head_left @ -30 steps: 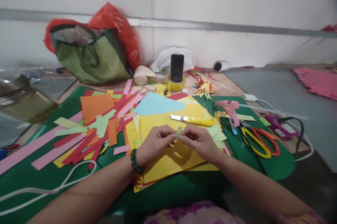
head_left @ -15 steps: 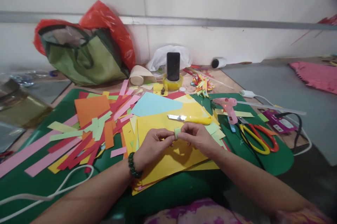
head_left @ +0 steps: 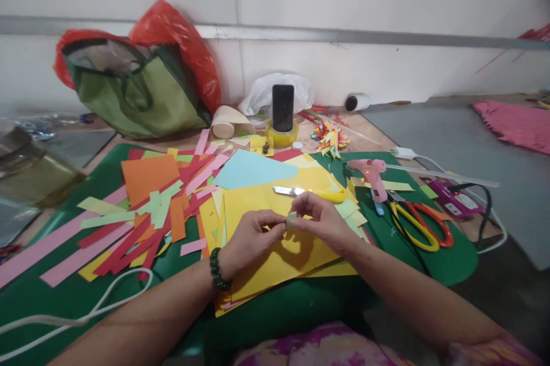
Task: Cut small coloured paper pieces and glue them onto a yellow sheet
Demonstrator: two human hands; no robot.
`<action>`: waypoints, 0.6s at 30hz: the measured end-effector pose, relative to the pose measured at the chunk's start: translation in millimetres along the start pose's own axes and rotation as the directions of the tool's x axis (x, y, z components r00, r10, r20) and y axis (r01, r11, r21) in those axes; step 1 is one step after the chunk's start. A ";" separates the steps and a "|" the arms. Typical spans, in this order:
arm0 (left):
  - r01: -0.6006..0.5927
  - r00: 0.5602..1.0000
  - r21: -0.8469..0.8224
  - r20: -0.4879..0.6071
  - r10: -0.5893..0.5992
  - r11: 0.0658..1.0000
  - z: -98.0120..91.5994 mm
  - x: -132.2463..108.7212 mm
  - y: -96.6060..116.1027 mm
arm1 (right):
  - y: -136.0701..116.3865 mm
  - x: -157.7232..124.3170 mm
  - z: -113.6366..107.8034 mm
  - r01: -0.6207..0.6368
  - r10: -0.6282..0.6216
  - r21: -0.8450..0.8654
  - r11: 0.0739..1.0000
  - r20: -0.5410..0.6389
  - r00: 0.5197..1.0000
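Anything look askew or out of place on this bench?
Mildly: the yellow cutter lies with its blade bared on the yellow paper, close beyond the right hand. To the left, paper strips lie in a loose, crisscrossed heap. No spill shows.

Passage from the right hand (head_left: pixel 322 223) toward the scissors (head_left: pixel 438 236) is available over a bare stretch of green mat (head_left: pixel 384 232), whereas the knife (head_left: pixel 326 195) lies ahead, the glue gun (head_left: pixel 377 184) forward-right, and overlapping paper strips (head_left: pixel 162 208) obstruct the left.
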State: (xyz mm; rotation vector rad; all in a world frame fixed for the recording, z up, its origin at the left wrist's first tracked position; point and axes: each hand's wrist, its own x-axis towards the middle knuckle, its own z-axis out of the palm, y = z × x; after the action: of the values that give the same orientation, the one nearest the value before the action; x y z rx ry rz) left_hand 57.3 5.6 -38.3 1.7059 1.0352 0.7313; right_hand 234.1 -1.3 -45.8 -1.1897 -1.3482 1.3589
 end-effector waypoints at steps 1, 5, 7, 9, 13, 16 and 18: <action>-0.002 1.000 0.004 0.001 0.002 1.000 0.2 -0.1 -0.5 | -0.2 -0.1 -0.2 -0.005 0.005 0.016 1.000 0.005 1.000; -0.014 1.000 0.022 0.001 0.014 1.000 0.8 -0.5 -2.1 | 0.3 -0.7 -1.7 -0.034 0.034 0.057 0.998 0.008 0.999; -0.020 1.000 0.025 0.005 0.020 0.999 1.2 -0.7 -2.7 | 1.0 -0.8 -2.5 -0.029 0.030 0.057 0.998 -0.005 1.000; -0.030 1.000 0.030 0.006 0.030 0.999 1.9 -0.9 -3.2 | 1.4 -0.8 -2.9 -0.025 0.026 0.056 0.998 -0.015 1.000; -0.056 0.998 0.058 -0.008 0.057 0.997 3.3 -1.1 -4.1 | 1.3 -0.5 -2.5 -0.033 0.035 0.066 0.997 -0.027 0.999; -0.071 0.997 0.071 -0.006 0.072 0.995 3.6 -1.7 -3.5 | 0.4 -0.4 -1.5 -0.054 0.056 0.084 0.995 -0.023 0.998; -0.068 0.998 0.061 0.006 0.068 0.996 3.3 -2.4 -2.2 | -0.7 -0.8 -0.7 -0.061 0.063 0.101 0.993 -0.015 0.998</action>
State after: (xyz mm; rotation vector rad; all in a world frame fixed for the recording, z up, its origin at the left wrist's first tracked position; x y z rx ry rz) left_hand 58.3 2.5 -41.5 1.8019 1.0109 0.7462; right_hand 234.9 -1.9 -45.0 -1.1820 -1.2241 1.4393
